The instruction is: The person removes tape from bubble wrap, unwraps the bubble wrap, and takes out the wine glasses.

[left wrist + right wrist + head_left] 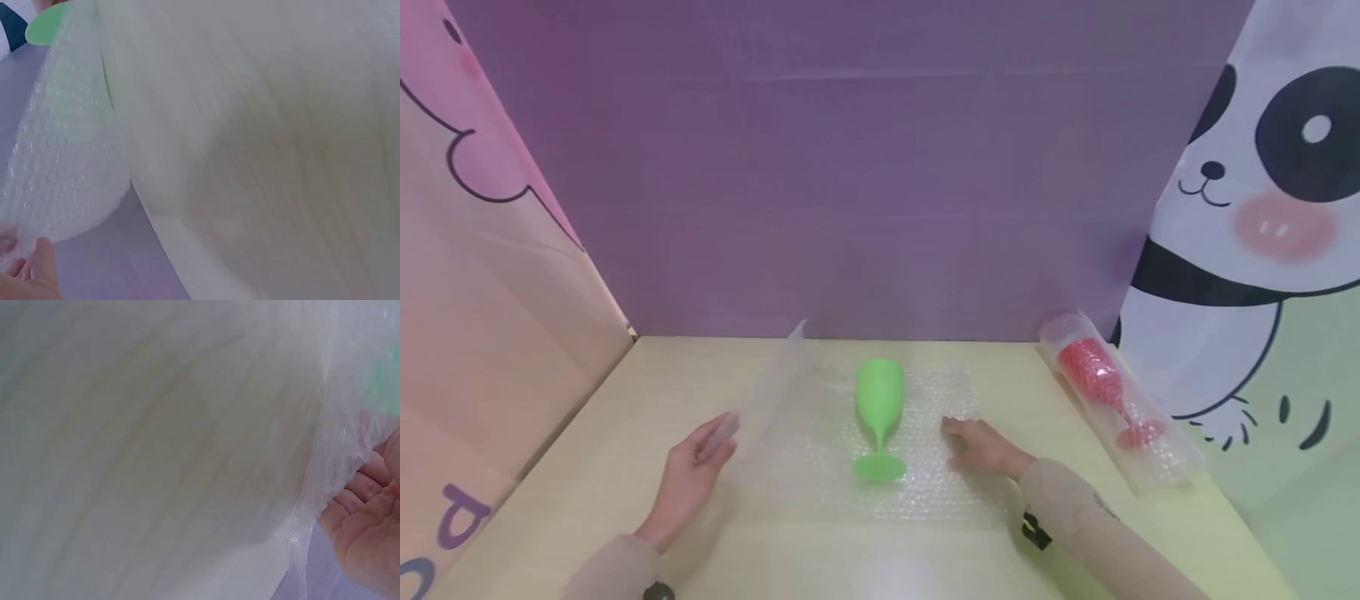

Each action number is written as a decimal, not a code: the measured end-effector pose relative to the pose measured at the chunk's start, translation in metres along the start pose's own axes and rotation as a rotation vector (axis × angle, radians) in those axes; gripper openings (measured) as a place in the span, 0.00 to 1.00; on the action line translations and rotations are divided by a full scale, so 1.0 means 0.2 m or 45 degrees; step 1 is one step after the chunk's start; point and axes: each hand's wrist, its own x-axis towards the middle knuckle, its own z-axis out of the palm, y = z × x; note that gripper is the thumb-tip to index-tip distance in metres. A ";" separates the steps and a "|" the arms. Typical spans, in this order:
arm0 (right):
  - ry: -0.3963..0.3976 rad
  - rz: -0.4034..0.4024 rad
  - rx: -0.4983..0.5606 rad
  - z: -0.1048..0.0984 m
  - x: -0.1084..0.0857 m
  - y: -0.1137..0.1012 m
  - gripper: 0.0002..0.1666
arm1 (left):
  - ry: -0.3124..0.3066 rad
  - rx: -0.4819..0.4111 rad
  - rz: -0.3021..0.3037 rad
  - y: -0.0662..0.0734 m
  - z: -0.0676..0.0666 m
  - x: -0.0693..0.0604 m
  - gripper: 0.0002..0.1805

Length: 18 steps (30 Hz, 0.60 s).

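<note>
A green plastic goblet (pixel 880 400) lies on a sheet of clear bubble wrap (pixel 936 492) in the middle of the table, its foot toward me. My left hand (pixel 692 475) pinches the sheet's left edge and holds that side raised off the table. The left wrist view shows the lifted bubble wrap (pixel 69 162) between thumb and fingers, with part of the green goblet (pixel 42 26) behind it. My right hand (pixel 988 446) is at the sheet's right side, fingers reaching over it. In the right wrist view its slightly bent fingers (pixel 362 490) touch the bubble wrap (pixel 344 425).
A red goblet (pixel 1090 371) wrapped in bubble wrap (pixel 1172 458) lies at the table's right edge. Behind the table (pixel 625 417) stands a purple backdrop (pixel 880 183). Printed cloth panels, one with a panda (pixel 1202 333), close off both sides.
</note>
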 end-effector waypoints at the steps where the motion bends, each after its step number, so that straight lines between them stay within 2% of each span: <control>1: 0.004 0.001 -0.004 0.00 0.00 0.00 0.37 | -0.006 -0.016 0.003 -0.01 -0.01 0.00 0.25; 5: 0.012 -0.001 -0.021 0.00 0.00 0.00 0.37 | -0.019 -0.073 0.000 -0.03 -0.04 0.02 0.25; 8: 0.013 -0.004 -0.024 0.00 -0.01 0.00 0.37 | -0.023 -0.042 -0.022 -0.05 -0.05 0.02 0.25; 14: 0.008 -0.024 -0.003 0.00 -0.01 0.00 0.37 | -0.079 0.053 -0.098 -0.08 -0.08 0.04 0.25; 18: -0.001 -0.019 0.030 0.00 -0.01 0.00 0.38 | -0.168 0.173 -0.130 -0.12 -0.09 0.05 0.26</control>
